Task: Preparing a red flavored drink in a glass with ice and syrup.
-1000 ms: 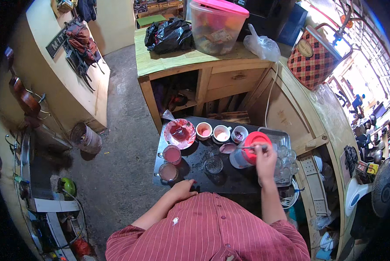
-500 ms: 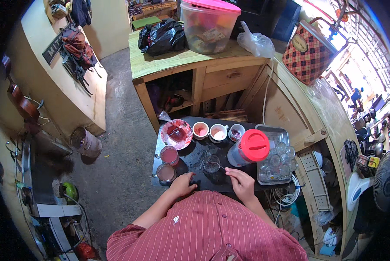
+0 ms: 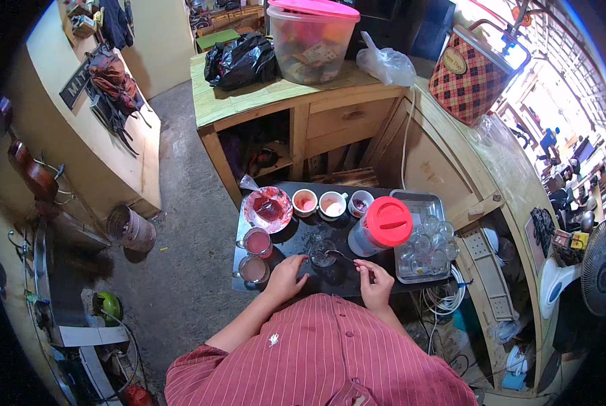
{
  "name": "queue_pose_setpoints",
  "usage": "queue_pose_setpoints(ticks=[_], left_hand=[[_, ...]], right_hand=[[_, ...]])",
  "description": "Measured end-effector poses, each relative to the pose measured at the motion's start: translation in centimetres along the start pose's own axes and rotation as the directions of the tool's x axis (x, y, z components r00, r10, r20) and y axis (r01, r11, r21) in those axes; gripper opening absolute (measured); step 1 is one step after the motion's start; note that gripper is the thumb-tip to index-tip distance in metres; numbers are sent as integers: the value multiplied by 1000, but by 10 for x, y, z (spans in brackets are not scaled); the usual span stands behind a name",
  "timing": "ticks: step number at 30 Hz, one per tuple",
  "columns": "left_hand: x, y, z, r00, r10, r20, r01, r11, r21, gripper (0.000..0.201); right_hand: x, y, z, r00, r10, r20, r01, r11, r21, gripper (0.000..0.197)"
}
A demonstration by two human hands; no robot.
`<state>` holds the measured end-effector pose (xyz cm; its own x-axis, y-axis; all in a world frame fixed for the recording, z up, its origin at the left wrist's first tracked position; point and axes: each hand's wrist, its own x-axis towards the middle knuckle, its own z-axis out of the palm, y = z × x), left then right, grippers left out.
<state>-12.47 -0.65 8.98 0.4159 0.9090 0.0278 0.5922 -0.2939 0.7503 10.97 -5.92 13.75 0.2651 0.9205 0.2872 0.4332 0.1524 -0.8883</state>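
My right hand [image 3: 374, 285] grips the handle of a metal spoon [image 3: 349, 259], whose tip rests in a small clear glass [image 3: 323, 254] at the middle of a low black table [image 3: 337, 283]. On the table's front edge lies my left hand [image 3: 286, 277], fingers spread, just left of that glass and holding nothing. Two glasses of pink drink [image 3: 256, 241] stand to the left. Right of the clear glass stands a jar with a red lid [image 3: 384, 223].
A bowl with red contents [image 3: 267, 208] and three small cups [image 3: 332, 204] line the table's far edge. A metal tray of empty glasses [image 3: 421, 247] sits at the right. Behind are a wooden desk [image 3: 276, 98], a pink-lidded tub [image 3: 313, 30] and a black bag [image 3: 242, 61].
My right hand left the jar's red lid, came back to the table's front edge, and now holds the spoon at the clear glass. My left hand stayed put.
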Motion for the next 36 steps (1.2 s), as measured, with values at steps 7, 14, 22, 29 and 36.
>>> queue_pose_setpoints(ticks=[7,14,22,29,36], left_hand=[[13,25,-2,878,474,-62,-396,794,461,25],[12,31,6,885,466,-18,-370,724,582,18],[10,28,7,910,414,17,-352,750,560,23],[12,32,2,920,391,-4,-342,809,477,25],[14,18,12,928,253,-273,-164,936,310,17]], right_hand=[[2,-2,6,996,62,-61,-55,993,100,13],[5,-12,5,1000,8,-27,-8,1000,15,13],[5,-16,7,999,-47,-8,47,998,-31,13],[8,-16,6,997,-82,-7,81,996,-49,13],[7,-14,1,986,-138,97,144,988,-62,13]])
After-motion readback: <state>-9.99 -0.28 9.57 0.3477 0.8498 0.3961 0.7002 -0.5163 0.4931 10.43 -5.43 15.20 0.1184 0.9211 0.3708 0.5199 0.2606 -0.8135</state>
